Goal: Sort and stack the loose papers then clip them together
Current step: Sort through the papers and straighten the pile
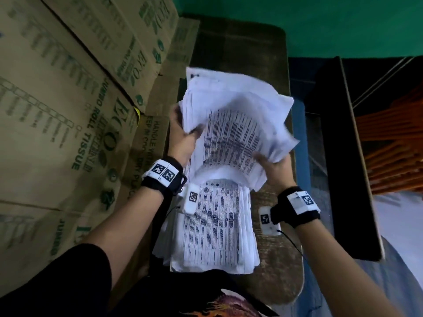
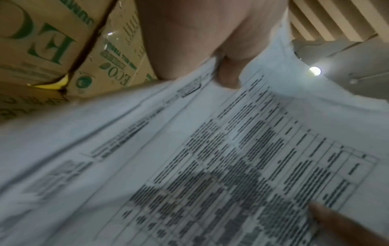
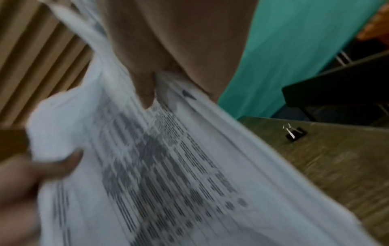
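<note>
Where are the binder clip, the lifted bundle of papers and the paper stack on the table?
binder clip (image 3: 294, 133): right wrist view, on its black body.
lifted bundle of papers (image 1: 233, 133): head view, on the printed top sheet.
paper stack (image 1: 217, 225): head view, on its top sheet.

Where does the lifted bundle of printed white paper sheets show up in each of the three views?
Head: the lifted bundle of printed white paper sheets sits centre frame, held between left hand and right hand.
Left wrist: it fills the lower frame.
Right wrist: it runs diagonally from upper left to lower right.
Shared landmark: the dense printed table on the top sheet.
</note>
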`<state>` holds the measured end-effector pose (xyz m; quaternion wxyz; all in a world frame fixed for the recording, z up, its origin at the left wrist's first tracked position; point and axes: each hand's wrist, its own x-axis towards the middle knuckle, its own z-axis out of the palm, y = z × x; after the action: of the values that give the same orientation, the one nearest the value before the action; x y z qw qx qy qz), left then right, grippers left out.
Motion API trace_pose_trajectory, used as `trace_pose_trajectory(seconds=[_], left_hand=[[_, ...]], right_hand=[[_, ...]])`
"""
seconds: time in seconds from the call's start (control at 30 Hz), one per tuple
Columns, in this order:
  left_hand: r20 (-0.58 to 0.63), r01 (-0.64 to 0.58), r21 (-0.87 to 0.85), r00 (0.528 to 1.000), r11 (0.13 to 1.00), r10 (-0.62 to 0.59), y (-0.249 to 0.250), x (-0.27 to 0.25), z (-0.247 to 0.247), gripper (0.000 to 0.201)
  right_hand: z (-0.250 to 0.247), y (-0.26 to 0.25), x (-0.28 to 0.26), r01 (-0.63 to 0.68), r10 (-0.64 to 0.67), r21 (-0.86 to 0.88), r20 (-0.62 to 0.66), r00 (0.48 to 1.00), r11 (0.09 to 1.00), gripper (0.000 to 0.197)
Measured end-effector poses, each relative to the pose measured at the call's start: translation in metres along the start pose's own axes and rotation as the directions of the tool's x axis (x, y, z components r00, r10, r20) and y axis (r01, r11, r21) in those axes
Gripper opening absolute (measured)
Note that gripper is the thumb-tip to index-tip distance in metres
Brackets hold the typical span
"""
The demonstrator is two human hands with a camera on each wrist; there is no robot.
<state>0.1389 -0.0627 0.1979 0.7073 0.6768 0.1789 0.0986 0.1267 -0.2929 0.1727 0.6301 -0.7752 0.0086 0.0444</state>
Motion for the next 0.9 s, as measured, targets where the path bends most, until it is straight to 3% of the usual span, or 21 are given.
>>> trace_pose_trajectory(seconds=[0.1, 0.17, 0.2, 0.27, 0.37, 0.47, 0.5, 0.6, 0.67, 0.77, 0.83, 0.9], left_hand=[[-0.087, -0.004, 0.003, 0.996, 1.0, 0.005, -0.004, -0.01, -0.012, 0.068], [-0.13, 0.022, -0.002, 0.991, 1.0, -0.022, -0.004, -0.018, -0.025, 0.061], [-0.155, 0.013, 0.086, 0.988, 0.996, 0.0, -0.008, -0.022, -0.032, 0.055], [-0.115, -0.036, 0.243, 0.991, 0.969, 0.065, -0.016, -0.034, -0.043, 0.052], [0.043, -0.082, 0.24, 0.996, 0.967, 0.074, -0.031, -0.04, -0.056, 0.053], [0.055, -0.09, 0.387, 0.996, 0.918, 0.074, -0.053, -0.032, -0.055, 0.051], [0.053, -0.058, 0.357, 0.998, 0.932, 0.041, -0.051, -0.033, -0.051, 0.045], [-0.014, 0.004, 0.317, 1.0, 0.948, 0.0, -0.041, -0.03, -0.039, 0.018], [-0.061, 0.0, 0.27, 0.998, 0.963, 0.017, -0.041, -0.025, -0.042, 0.025], [-0.075, 0.128, 0.265, 0.991, 0.956, -0.112, -0.048, -0.025, -0.045, 0.039], [-0.092, 0.206, 0.296, 0.978, 0.933, -0.187, -0.057, -0.027, -0.035, 0.03], [-0.122, 0.206, 0.335, 0.977, 0.919, -0.174, -0.056, -0.03, -0.025, 0.02]], right_hand=[[-0.002, -0.016, 0.003, 0.064, -0.034, 0.198, -0.15, 0.988, 0.978, 0.018], [-0.006, -0.019, 0.003, 0.1, -0.074, 0.185, -0.139, 0.987, 0.978, 0.02], [-0.008, -0.019, 0.002, 0.116, -0.097, 0.159, -0.123, 0.988, 0.98, 0.022], [-0.013, -0.013, -0.002, 0.138, -0.128, 0.161, -0.07, 0.989, 0.977, 0.029], [-0.018, -0.003, -0.003, 0.145, -0.145, 0.165, -0.015, 0.989, 0.976, 0.043], [-0.005, -0.003, -0.002, 0.193, -0.199, 0.109, 0.048, 0.979, 0.975, 0.049], [0.004, -0.005, -0.001, 0.207, -0.214, 0.103, 0.055, 0.975, 0.973, 0.051], [0.017, -0.015, 0.003, 0.196, -0.2, 0.133, 0.015, 0.98, 0.972, 0.054], [0.007, -0.011, 0.009, 0.137, -0.131, 0.145, -0.05, 0.99, 0.98, 0.052], [-0.002, 0.008, 0.013, 0.004, -0.002, 0.059, -0.027, 1.0, 0.998, 0.039], [0.007, 0.022, 0.016, -0.044, 0.044, -0.037, -0.004, 0.999, 0.998, 0.031], [0.018, 0.02, 0.016, -0.037, 0.035, -0.061, -0.041, 0.999, 0.997, 0.02]])
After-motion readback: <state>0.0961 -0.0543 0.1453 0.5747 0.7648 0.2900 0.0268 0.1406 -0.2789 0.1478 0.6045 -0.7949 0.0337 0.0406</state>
